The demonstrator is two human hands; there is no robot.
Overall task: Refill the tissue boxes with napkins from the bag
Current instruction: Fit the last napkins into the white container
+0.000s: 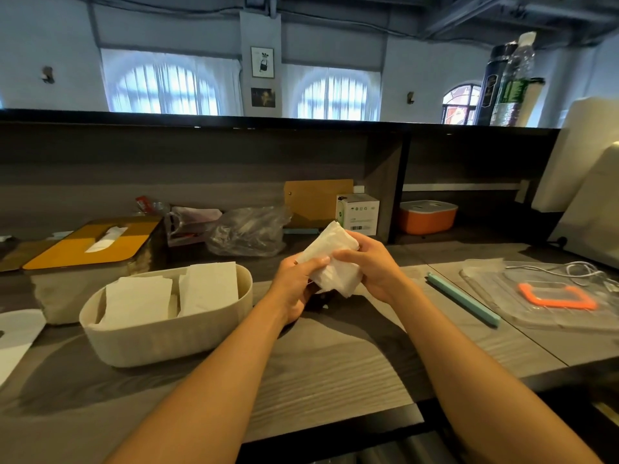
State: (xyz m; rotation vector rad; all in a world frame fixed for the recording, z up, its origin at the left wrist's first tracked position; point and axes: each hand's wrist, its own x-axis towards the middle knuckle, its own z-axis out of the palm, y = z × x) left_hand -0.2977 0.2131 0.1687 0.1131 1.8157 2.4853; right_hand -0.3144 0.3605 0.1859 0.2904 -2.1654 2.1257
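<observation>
Both hands hold a wad of white napkins (330, 259) above the grey desk. My left hand (298, 283) grips its lower left edge with thumb on top, while my right hand (370, 262) curls round its right side. Left of the hands stands an open cream oval tissue box (160, 343) holding two stacks of white napkins (207, 286). Behind that box sits a second tissue box with a yellow wooden lid (97, 244), a napkin poking out of its slot. A crumpled clear plastic bag (248, 231) lies at the back of the desk.
A white lid (15, 333) lies at the far left. To the right are a teal clip stick (464, 299), a clear tray (549, 316) with an orange ring and white cable, an orange container (427, 217) in a shelf niche, and a small white carton (358, 214).
</observation>
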